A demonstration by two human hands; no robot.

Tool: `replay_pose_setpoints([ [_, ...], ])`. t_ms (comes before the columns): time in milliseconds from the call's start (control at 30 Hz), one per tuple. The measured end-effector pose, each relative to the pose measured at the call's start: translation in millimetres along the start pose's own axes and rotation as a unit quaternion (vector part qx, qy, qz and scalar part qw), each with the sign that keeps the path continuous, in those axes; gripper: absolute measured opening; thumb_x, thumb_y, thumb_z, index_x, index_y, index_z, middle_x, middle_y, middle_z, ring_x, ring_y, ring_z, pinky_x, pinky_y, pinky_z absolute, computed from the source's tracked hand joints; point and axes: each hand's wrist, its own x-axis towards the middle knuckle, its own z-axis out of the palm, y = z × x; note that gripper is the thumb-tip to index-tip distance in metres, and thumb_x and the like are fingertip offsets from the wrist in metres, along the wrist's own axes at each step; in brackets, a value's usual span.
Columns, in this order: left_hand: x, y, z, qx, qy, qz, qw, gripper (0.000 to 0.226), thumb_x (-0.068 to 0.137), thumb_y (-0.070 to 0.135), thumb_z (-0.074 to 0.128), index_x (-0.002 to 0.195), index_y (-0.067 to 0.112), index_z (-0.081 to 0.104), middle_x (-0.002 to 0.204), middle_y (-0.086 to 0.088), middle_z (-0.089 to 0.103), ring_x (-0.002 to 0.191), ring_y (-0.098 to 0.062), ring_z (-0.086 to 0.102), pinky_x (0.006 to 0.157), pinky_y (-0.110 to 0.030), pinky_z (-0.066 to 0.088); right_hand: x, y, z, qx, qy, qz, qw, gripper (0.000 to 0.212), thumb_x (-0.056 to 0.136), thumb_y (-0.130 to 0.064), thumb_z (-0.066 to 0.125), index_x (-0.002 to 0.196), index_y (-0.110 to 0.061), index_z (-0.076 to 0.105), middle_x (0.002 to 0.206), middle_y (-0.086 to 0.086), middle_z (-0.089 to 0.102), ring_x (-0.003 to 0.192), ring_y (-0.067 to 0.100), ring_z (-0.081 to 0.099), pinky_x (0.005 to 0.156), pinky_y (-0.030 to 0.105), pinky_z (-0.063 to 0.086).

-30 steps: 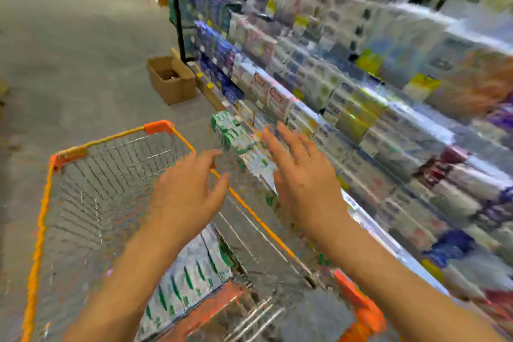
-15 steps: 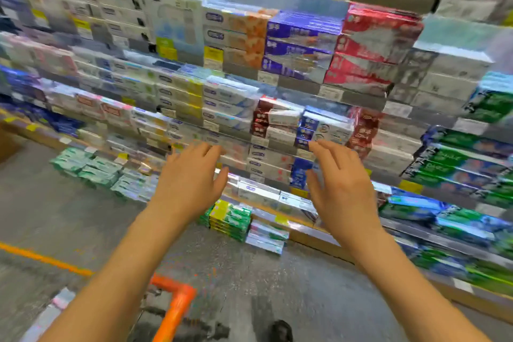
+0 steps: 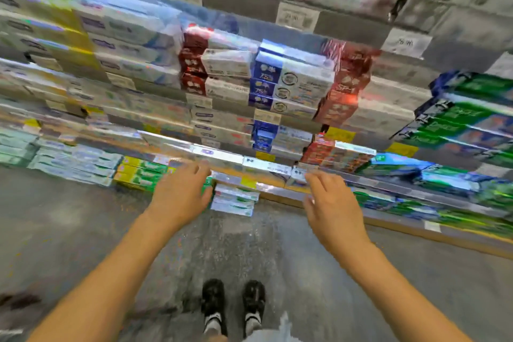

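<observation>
Silver boxes (image 3: 219, 158): a row lying flat, end to end, along the front lip of a low shelf (image 3: 277, 191). They sit between the two hands and just beyond the fingertips. Heavy blur, so labels can't be read.

Left hand (image 3: 180, 194): palm down, fingers straight and loosely together, thumb out to the side. Holds nothing. Its tips look near the left end of the row; I cannot tell whether they touch.

Right hand (image 3: 331, 204): palm down, fingers relaxed and a little apart, empty, tips near the row's right end.

Judgement: this is the reach-in before a two-handed pick. To do it well:
- bring both hands to the ends of one box, or one bundle, not across a seam
- pinch top and bottom faces; the wrap looks glossy and may slide
- lift slightly before drawing back, so neighbours stay put
- stay off the low stack (image 3: 234, 201) right under the lip.

Around: yellow-green boxes (image 3: 138, 172) at left, grey floor (image 3: 236, 244), dark shoes (image 3: 212, 297) square to the shelf.
</observation>
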Motion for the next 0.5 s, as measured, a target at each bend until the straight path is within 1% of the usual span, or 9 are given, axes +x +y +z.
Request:
replay_pose_setpoints([
  [67,27.0,-10.1,32.0,0.014,-0.018,0.002,1.000,0.040,0.094,0.031,0.048,0.130,0.014,0.050,0.125,-0.011,0.054,0.115,-0.031,0.052,0.086,-0.042,0.045,5.1,8.2,37.8,0.002,-0.020,0.009,1.000,0.049,0.059,-0.003,0.083,0.105,0.000,0.066,0.100,0.017,0.067,0.081,0.039,0.063,0.059,0.044,0.055],
  [133,57.2,-18.8,74.2,0.032,-0.041,0.009,0.999,0.041,0.094,0.031,0.049,0.131,0.014,0.048,0.127,-0.012,0.053,0.117,-0.031,0.050,0.087,-0.041,0.044,6.2,18.5,89.9,0.008,-0.045,0.010,0.999,0.049,0.059,-0.003,0.082,0.104,-0.001,0.065,0.099,0.017,0.066,0.082,0.039,0.063,0.062,0.044,0.055],
  [233,102.0,-29.0,164.6,0.061,-0.097,0.019,0.993,0.046,0.093,0.033,0.047,0.136,0.017,0.043,0.133,-0.010,0.050,0.122,-0.029,0.047,0.092,-0.037,0.043,6.5,30.2,189.7,0.025,-0.100,0.022,0.994,0.051,0.050,0.001,0.084,0.098,0.000,0.066,0.092,0.018,0.066,0.078,0.039,0.064,0.058,0.043,0.055],
  [267,115.7,-31.9,200.2,0.066,-0.116,0.024,0.991,0.046,0.093,0.032,0.046,0.137,0.017,0.041,0.133,-0.009,0.049,0.122,-0.029,0.047,0.091,-0.036,0.043,5.2,34.9,227.5,0.027,-0.126,0.023,0.991,0.050,0.053,0.002,0.083,0.100,0.001,0.065,0.094,0.018,0.066,0.082,0.040,0.064,0.059,0.045,0.055],
  [333,140.7,-39.0,274.1,0.077,-0.148,0.040,0.985,0.046,0.094,0.032,0.047,0.137,0.018,0.040,0.132,-0.008,0.047,0.122,-0.028,0.045,0.090,-0.037,0.042,1.7,41.6,300.9,0.012,-0.185,0.033,0.982,0.043,0.074,-0.001,0.070,0.116,0.002,0.059,0.107,0.018,0.062,0.099,0.041,0.059,0.073,0.048,0.053],
  [367,152.4,-42.5,310.9,0.084,-0.165,0.053,0.981,0.048,0.094,0.034,0.047,0.138,0.019,0.038,0.133,-0.008,0.045,0.122,-0.027,0.044,0.091,-0.038,0.042,-1.6,46.2,337.5,0.017,-0.196,0.026,0.980,0.039,0.077,-0.001,0.066,0.115,0.003,0.059,0.105,0.019,0.062,0.097,0.042,0.059,0.073,0.047,0.051],
  [433,174.4,-51.6,380.4,0.100,-0.192,0.074,0.973,0.052,0.094,0.037,0.049,0.140,0.020,0.034,0.136,-0.006,0.042,0.125,-0.026,0.042,0.094,-0.039,0.041,-6.8,57.5,406.0,0.037,-0.206,0.021,0.978,0.031,0.067,0.000,0.072,0.098,0.003,0.065,0.087,0.020,0.064,0.078,0.042,0.062,0.059,0.043,0.050],
  [467,186.4,-57.3,413.1,0.109,-0.196,0.080,0.971,0.053,0.093,0.037,0.051,0.140,0.020,0.033,0.136,-0.006,0.041,0.125,-0.026,0.041,0.094,-0.038,0.041,-7.8,64.9,441.9,0.037,-0.213,0.032,0.976,0.030,0.067,-0.001,0.074,0.096,0.002,0.065,0.086,0.019,0.064,0.078,0.041,0.062,0.058,0.040,0.049],
  [500,198.8,-63.6,444.1,0.116,-0.191,0.085,0.971,0.053,0.093,0.037,0.052,0.139,0.020,0.034,0.136,-0.005,0.042,0.125,-0.026,0.041,0.093,-0.038,0.041,-8.2,73.0,475.9,0.028,-0.213,0.040,0.976,0.031,0.070,-0.003,0.074,0.099,0.001,0.065,0.089,0.018,0.065,0.081,0.039,0.061,0.058,0.038,0.048],
])
